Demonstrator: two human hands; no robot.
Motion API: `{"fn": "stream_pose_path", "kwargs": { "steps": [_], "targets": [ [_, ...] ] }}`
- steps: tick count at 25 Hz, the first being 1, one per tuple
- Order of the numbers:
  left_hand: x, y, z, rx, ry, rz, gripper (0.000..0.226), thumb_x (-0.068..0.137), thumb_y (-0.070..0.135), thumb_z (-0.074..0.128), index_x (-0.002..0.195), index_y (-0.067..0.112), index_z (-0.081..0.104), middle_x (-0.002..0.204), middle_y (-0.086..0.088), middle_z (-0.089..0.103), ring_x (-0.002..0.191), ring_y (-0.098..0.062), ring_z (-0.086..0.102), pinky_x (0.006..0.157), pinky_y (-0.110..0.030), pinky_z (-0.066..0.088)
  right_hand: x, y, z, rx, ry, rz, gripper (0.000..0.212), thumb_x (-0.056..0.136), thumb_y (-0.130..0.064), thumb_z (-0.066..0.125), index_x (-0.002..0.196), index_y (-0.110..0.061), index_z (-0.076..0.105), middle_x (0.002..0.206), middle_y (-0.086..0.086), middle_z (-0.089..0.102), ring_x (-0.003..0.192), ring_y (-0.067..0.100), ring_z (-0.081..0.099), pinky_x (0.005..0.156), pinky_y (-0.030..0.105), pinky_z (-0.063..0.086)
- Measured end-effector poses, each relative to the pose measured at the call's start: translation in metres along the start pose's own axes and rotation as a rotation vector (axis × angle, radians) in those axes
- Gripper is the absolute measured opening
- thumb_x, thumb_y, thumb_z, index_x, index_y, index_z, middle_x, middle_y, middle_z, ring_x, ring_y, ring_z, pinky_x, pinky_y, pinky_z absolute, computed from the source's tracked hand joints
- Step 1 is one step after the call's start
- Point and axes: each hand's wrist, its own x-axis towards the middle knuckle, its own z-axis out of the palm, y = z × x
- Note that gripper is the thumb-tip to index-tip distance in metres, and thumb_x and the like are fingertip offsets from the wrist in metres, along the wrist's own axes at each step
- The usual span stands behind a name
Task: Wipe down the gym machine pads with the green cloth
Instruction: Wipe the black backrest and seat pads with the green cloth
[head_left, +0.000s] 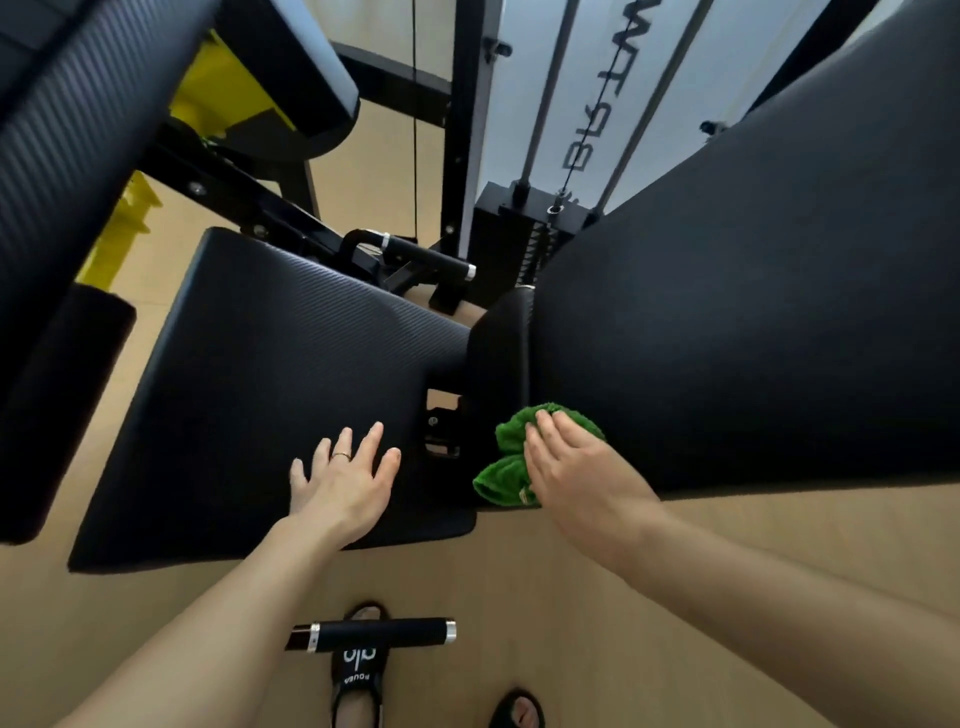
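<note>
Cloth pressed to the lower corner of the back pad

Down at the bottom-left corner of the big black back pad, the right hand lies palm-down on the bunched green cloth. Its fingers are laid close together and flat over the top of the cloth, pressing rather than pinching; green folds stick out past the fingertips and below the heel of the hand. The cloth sits where that pad meets the narrow padded strip running up its left edge.

The left hand rests flat on the seat pad, near its right edge and close to its front edge, fingers spread wide and holding nothing. A ring shows on one finger. Between the two hands a small gap exposes a metal bracket.

Below, over the tan floor, a black handle bar crosses above a sandalled foot; a second sandalled foot shows at the bottom edge.
</note>
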Motion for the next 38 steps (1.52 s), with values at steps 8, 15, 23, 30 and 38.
{"fn": "stream_pose_path", "kwargs": {
  "steps": [8,15,23,30,38],
  "targets": [
    [0.088,-0.059,0.044,0.419,0.157,0.073,0.069,0.100,0.062,0.010,0.158,0.035,-0.015,0.164,-0.010,-0.032,0.151,-0.037,-0.028,0.120,-0.066,-0.011,0.111,0.006,0.021,0.084,-0.117,0.110,0.061,0.109,-0.033,0.012,0.157,0.004,0.010,0.166,0.023,0.007,0.154,0.041,0.004,0.125,0.052,0.003],
    [0.093,-0.072,0.069,0.478,0.489,0.211,0.077,0.089,0.056,0.029,0.156,0.019,0.032,0.167,-0.020,0.016,0.153,-0.044,0.017,0.121,-0.069,0.003,0.212,0.097,0.039,0.108,-0.233,0.372,0.061,0.109,-0.036,0.012,0.158,0.000,0.013,0.167,0.019,0.008,0.154,0.038,0.005,0.125,0.050,0.005],
    [0.086,-0.068,0.067,0.461,0.489,0.164,0.075,0.089,0.057,0.028,0.156,0.023,0.034,0.168,-0.017,0.017,0.154,-0.040,0.015,0.121,-0.067,0.007,0.130,0.005,0.011,0.151,-0.297,0.284,0.064,0.108,-0.033,0.018,0.157,0.006,0.005,0.162,0.034,-0.001,0.147,0.058,0.002,0.121,0.063,0.005],
    [0.088,-0.070,0.072,0.470,0.558,0.164,0.074,0.091,0.058,0.032,0.158,0.027,0.029,0.169,-0.014,0.013,0.156,-0.037,0.010,0.123,-0.064,0.002,0.156,0.044,0.026,0.027,-0.151,0.283,0.059,0.108,-0.029,0.016,0.157,0.003,0.014,0.166,0.025,0.007,0.152,0.046,0.006,0.124,0.054,0.006],
    [0.091,-0.072,0.075,0.457,0.616,0.181,0.074,0.091,0.058,0.033,0.158,0.027,0.028,0.169,-0.014,0.014,0.156,-0.037,0.009,0.123,-0.063,-0.001,0.197,0.086,0.020,0.006,-0.311,0.542,0.061,0.106,-0.025,0.023,0.151,0.016,0.020,0.152,0.042,0.026,0.144,0.056,0.025,0.120,0.062,0.016]
  ]
}}
